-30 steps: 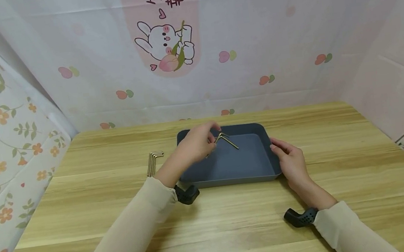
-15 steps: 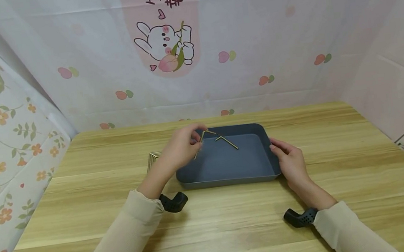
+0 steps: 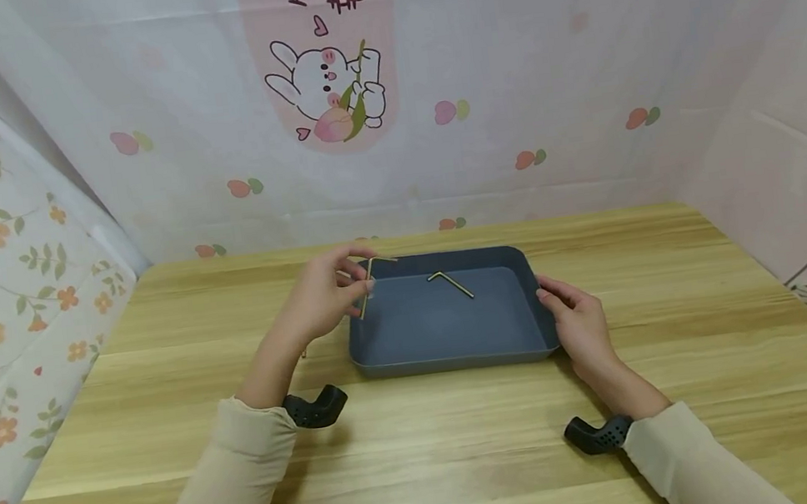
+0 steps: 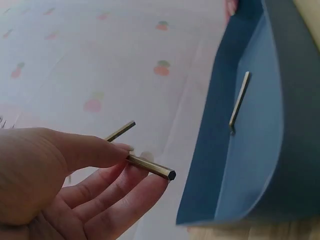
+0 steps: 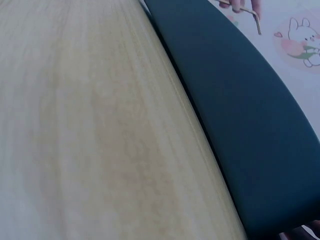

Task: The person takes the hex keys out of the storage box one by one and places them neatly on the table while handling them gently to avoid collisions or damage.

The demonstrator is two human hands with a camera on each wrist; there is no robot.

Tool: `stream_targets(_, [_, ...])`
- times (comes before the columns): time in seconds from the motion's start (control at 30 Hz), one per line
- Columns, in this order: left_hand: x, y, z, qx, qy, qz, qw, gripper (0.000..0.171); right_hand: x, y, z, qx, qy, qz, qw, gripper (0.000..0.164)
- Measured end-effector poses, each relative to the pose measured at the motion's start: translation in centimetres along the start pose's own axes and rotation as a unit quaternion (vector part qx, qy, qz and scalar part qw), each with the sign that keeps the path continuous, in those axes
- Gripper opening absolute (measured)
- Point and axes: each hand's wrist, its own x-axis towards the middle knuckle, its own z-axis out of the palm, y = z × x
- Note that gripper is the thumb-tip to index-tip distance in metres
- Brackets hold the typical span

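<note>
My left hand point(image 3: 326, 295) pinches a brass-coloured hex key point(image 3: 367, 286) between thumb and fingers, over the left end of a blue-grey tray point(image 3: 455, 362). The left wrist view shows the six-sided end of this hex key point(image 4: 155, 167) pointing out past the fingertips, its short arm angled away. Another hex key point(image 3: 454, 284) lies inside the tray, also plain in the left wrist view. At the tray's right side my right hand point(image 3: 582, 327) holds the wall, fingertips at the rim. From the right wrist view the tray's outer wall point(image 5: 240, 100) fills much of the picture.
Left of the tray, the end of another hex key point(image 3: 303, 353) peeks out below my left hand, which hides the rest of that spot. A wooden table point(image 3: 460, 464) lies under everything. Patterned cloth point(image 3: 501, 63) hangs behind and at the sides.
My left hand has carried its hex key leftward from the middle of the tray to its left end, leaving the other one lying inside. The right hand stays at the tray's right side.
</note>
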Motion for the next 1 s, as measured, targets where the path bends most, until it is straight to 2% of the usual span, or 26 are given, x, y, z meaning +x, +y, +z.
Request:
stream_targets(0.33, [-0.9, -1.3, -3.2, -0.048, 0.01, -0.055, 0.9973, 0.041, 0.1, 0.3, 0.0, -0.003, -0.009, 0.006, 1.0, 0.045])
stream_targets(0.43, [-1.0, -1.5, -3.8, -0.047, 0.02, -0.063, 0.9967, 0.041, 0.2, 0.2, 0.1, -0.002, -0.01, 0.002, 1.0, 0.045])
stream_targets(0.6, [-1.1, -1.8, -4.2, -0.039, 0.034, -0.073, 0.996, 0.039, 0.1, 0.2, 0.2, -0.007, -0.007, 0.006, 1.0, 0.045])
stream_targets(1.0, [-0.7, -3.1, -4.8, -0.009, 0.07, -0.07, 0.995, 0.035, 0.1, -0.1, -0.1, 0.005, -0.001, 0.009, 1.0, 0.044])
